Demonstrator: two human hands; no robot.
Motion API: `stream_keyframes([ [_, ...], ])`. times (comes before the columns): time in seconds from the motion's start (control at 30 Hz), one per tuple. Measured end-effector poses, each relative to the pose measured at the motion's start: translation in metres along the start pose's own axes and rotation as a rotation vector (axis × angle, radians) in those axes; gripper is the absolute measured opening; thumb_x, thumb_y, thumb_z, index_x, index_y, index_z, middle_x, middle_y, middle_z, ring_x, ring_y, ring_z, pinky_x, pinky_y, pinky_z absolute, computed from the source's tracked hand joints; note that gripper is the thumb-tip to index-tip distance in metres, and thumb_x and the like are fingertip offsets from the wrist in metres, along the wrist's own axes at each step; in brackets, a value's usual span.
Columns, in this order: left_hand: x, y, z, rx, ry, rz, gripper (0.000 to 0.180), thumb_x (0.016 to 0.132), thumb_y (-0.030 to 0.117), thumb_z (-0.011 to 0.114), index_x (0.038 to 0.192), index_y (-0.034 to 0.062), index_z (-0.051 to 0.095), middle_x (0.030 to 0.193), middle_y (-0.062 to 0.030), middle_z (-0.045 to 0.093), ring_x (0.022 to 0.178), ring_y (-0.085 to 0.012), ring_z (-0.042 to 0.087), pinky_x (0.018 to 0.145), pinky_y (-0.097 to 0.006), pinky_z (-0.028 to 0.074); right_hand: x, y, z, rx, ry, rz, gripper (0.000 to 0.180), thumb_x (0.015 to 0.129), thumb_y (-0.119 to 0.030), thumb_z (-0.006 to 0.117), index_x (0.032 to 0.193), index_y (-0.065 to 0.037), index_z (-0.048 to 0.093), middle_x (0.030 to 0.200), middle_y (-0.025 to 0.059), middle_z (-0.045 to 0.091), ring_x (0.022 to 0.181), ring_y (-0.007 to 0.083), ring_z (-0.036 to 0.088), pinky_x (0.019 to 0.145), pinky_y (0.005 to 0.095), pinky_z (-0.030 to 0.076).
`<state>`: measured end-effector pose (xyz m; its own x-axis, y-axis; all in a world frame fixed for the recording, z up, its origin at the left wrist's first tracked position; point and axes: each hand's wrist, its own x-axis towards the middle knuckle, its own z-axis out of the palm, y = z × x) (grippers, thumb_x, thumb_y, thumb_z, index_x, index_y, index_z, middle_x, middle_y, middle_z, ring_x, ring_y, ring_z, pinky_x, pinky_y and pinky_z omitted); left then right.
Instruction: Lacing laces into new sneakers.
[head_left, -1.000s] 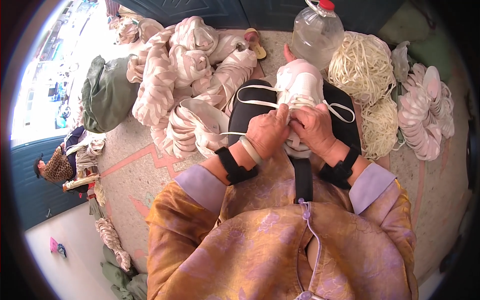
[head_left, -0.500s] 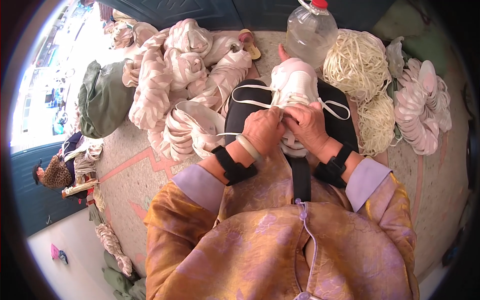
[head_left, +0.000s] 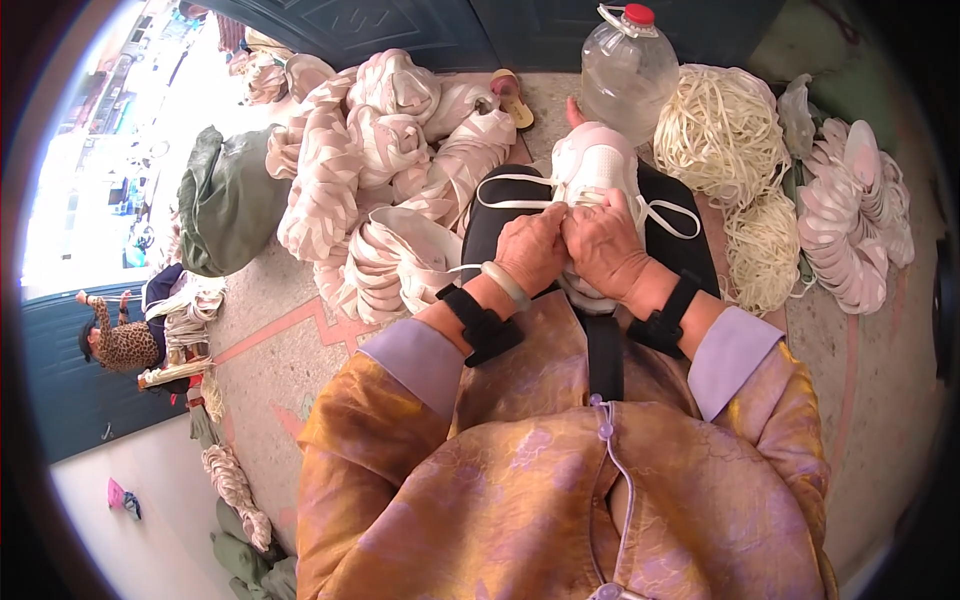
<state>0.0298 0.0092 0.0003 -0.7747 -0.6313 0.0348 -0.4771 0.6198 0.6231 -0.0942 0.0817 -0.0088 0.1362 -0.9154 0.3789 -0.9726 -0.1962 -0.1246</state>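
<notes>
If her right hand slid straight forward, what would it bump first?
Probably the white shoe that the right hand already rests on; beyond the shoe's toe stands the clear plastic jug with a red cap, though depth is unclear.

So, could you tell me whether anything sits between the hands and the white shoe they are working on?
Nothing visible does: the left hand and right hand already rest on the white shoe, fingers at its laces, over the black lap pad.

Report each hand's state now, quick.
Left hand: closed on the white shoe and its lace.
Right hand: closed on the same shoe.
</notes>
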Motion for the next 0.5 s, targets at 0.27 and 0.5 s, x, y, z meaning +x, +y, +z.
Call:
stream_keyframes([
  [0.27, -0.007, 0.005, -0.005, 0.122, -0.099, -0.061, 0.031, 0.075, 0.011, 0.05, 0.105, 0.0019, 0.053, 0.075, -0.02, 0.061, 0.074, -0.0374, 0.06, 0.068, -0.045, 0.047, -0.105, 0.054, -0.071, 0.254, -0.085, 0.012, 0.007, 0.073, -0.009, 0.056, 0.071, -0.008, 0.05, 0.069, 0.0092, 0.046, 0.068, 0.027, 0.047, 0.071, 0.0408, 0.034],
  [0.5, -0.005, 0.006, -0.008, -0.065, 0.013, -0.059, 0.03, 0.076, 0.01, 0.054, 0.104, 0.002, 0.05, 0.067, -0.0175, 0.06, 0.066, -0.0354, 0.06, 0.06, -0.042, 0.047, -0.248, 0.079, -0.106, 0.26, -0.231, 0.448, 0.003, 0.073, -0.006, 0.057, 0.073, -0.005, 0.054, 0.067, 0.0094, 0.051, 0.068, 0.029, 0.051, 0.076, 0.0394, 0.036],
])
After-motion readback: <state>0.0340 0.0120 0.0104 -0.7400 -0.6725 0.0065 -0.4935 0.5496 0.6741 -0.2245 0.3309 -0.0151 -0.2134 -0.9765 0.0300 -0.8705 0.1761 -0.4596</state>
